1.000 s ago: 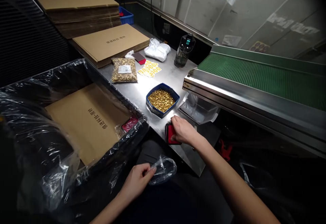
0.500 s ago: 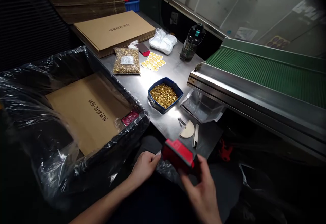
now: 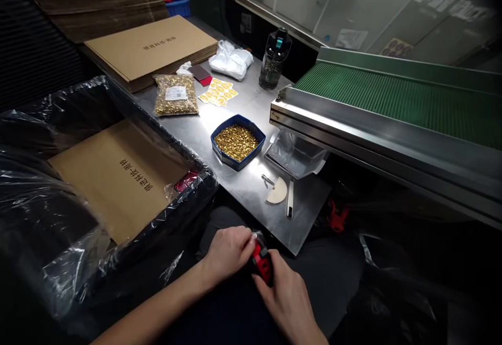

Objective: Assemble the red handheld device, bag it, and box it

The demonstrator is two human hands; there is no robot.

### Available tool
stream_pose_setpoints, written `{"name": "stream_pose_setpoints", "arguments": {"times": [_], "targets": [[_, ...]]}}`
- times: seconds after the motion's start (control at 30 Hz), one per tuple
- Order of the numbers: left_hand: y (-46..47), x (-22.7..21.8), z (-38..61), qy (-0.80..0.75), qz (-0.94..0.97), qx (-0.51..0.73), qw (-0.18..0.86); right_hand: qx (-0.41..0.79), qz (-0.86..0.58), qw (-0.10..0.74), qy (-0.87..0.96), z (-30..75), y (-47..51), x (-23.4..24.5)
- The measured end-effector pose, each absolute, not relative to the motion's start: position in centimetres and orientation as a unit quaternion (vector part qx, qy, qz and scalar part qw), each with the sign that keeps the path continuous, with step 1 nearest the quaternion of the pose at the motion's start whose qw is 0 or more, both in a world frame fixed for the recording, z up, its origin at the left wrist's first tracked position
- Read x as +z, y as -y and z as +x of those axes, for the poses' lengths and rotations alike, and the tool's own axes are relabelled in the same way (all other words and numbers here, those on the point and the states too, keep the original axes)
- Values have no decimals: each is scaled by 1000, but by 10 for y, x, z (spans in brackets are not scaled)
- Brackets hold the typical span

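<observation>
A red and black plastic part (image 3: 262, 262) is held low over my lap, in front of the table's near corner. My right hand (image 3: 286, 292) is closed round its right side. My left hand (image 3: 232, 250) is closed at its upper left end, where a shiny bit of clear plastic bag (image 3: 257, 236) shows by the thumb. How much of the bag lies under the hands is hidden. Beyond them on the metal table are a blue tray (image 3: 217, 150) of small brass-coloured pieces, a cream half-round disc (image 3: 276, 192), a small metal clip-like tool (image 3: 267, 180) and a white-handled cutter (image 3: 290, 198).
A plastic-lined crate (image 3: 196, 191) with a cardboard sheet (image 3: 121, 177) stands at left. Farther back are a bag of brass pieces (image 3: 176, 102), yellow stickers (image 3: 219, 92), a white bundle (image 3: 231, 61), stacked cardboard (image 3: 152, 47) and a bottle (image 3: 272, 62). A green conveyor (image 3: 364, 99) borders the right.
The red and black part has come down and turned to a steeper angle, nearer my lap. My right hand has moved left with it, closer to my left hand. The whole view has shifted.
</observation>
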State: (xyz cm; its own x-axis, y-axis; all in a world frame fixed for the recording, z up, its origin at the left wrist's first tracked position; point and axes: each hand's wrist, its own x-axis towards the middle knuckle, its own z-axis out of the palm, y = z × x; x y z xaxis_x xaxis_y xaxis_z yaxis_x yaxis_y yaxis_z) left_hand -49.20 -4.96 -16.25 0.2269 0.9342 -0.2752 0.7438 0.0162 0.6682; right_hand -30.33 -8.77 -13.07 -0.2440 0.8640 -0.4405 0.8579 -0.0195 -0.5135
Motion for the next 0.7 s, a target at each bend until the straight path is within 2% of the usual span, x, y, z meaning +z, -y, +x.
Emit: {"name": "stream_pose_setpoints", "arguments": {"times": [0.2, 0.3, 0.53, 0.7], "targets": [[60, -151, -477, -585, 735, 115, 322, 357, -715, 69, 597, -294, 88, -131], [63, -153, -475, -603, 721, 118, 319, 399, -737, 90, 539, -289, 87, -135], [65, -150, -467, -535, 726, 184, 392, 524, -720, 210, 405, -286, 87, -144], [71, -145, -459, -418, 775, 270, 389, 652, -621, 279, 335, -288, 87, -146]]}}
